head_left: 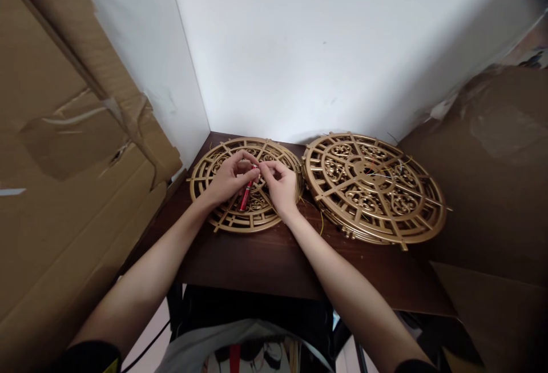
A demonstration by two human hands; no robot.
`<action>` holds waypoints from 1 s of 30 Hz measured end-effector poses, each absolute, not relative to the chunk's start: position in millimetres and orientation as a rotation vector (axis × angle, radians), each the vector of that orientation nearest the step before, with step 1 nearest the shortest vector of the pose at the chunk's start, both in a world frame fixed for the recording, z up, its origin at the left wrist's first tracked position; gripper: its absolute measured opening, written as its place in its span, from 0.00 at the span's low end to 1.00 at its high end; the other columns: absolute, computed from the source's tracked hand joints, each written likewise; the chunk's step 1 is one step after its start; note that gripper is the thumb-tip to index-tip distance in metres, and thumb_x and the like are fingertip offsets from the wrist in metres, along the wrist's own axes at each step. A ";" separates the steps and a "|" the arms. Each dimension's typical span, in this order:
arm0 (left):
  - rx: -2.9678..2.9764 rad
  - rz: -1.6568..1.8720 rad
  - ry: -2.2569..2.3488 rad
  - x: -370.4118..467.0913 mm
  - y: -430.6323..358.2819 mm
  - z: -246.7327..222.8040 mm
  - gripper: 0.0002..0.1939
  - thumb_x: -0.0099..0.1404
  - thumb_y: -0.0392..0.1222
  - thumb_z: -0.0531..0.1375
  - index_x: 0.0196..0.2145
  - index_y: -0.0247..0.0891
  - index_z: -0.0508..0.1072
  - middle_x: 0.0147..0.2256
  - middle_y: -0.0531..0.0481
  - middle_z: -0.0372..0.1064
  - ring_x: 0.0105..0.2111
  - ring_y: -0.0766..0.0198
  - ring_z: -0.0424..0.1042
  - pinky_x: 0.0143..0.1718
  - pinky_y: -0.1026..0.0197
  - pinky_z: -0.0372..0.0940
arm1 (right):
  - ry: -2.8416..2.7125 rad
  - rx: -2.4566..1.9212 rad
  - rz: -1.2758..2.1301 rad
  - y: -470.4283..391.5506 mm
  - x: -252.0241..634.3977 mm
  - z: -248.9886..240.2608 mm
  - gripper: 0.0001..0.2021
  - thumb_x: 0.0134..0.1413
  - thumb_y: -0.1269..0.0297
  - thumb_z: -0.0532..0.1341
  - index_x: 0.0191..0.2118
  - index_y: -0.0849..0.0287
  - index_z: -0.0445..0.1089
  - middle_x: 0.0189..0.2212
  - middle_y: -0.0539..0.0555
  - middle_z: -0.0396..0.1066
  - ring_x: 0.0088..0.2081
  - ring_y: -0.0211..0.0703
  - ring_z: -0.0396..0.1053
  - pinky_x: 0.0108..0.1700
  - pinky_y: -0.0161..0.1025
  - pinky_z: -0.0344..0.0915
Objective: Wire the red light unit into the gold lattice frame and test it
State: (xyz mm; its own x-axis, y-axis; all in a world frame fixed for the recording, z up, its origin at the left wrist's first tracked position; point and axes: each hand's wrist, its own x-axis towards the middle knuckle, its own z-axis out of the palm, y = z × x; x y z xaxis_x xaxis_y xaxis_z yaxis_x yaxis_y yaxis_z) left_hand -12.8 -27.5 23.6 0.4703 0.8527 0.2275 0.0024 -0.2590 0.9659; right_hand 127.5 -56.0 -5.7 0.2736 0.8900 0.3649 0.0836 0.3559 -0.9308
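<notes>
In the head view, my left hand (231, 179) is closed around the upper end of a slim red pen-like tool (246, 195) with shiny metal parts, which slants down toward me. My right hand (281, 185) meets it fingertip to fingertip, thumb and index finger pinched at the tool's top. Whatever the right fingers hold is too small to make out. Both hands are over a round gold lattice panel (248, 225) with ring-shaped bars and scrollwork; they hide much of its middle.
Right of it, more gold lattice panels (372, 190) lie stacked, with thin wires at the centre. A yellow wire (322, 223) trails on the dark brown table (248, 259). Cardboard (55, 150) stands at left, more cardboard (483, 179) at right, and a white wall (299, 47) behind.
</notes>
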 end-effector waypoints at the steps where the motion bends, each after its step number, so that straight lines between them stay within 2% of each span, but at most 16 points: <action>1: 1.631 0.973 0.756 -12.6 -27.9 23.9 0.13 0.58 0.43 0.65 0.37 0.36 0.66 0.25 0.52 0.71 0.22 0.68 0.69 0.20 0.70 0.60 | -1.172 -1.081 0.716 -55.8 127.4 -5.7 0.11 0.53 0.57 0.62 0.31 0.60 0.74 0.21 0.48 0.67 0.23 0.34 0.58 0.26 0.33 0.57; 12: 1.628 0.966 0.795 -11.8 -28.1 24.0 0.17 0.58 0.45 0.64 0.40 0.37 0.62 0.24 0.54 0.70 0.18 0.71 0.64 0.16 0.71 0.57 | -1.174 -1.051 0.729 -56.0 127.0 -5.1 0.10 0.53 0.59 0.61 0.32 0.61 0.73 0.22 0.48 0.69 0.23 0.34 0.59 0.27 0.33 0.57; 30: 1.620 0.970 0.768 -11.6 -28.7 24.3 0.16 0.58 0.44 0.65 0.37 0.38 0.63 0.24 0.53 0.70 0.18 0.71 0.65 0.15 0.72 0.56 | -1.197 -1.104 0.704 -56.5 127.1 -4.2 0.12 0.53 0.56 0.61 0.31 0.60 0.73 0.21 0.48 0.68 0.22 0.34 0.59 0.26 0.33 0.57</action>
State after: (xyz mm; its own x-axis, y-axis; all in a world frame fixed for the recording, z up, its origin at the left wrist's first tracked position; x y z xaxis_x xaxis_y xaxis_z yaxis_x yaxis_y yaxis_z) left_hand -11.6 -28.7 24.3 0.4656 0.8591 0.2123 0.0095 -0.2448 0.9695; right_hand 127.1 -56.5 -4.2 0.2632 0.8934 0.3641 0.1162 0.3453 -0.9313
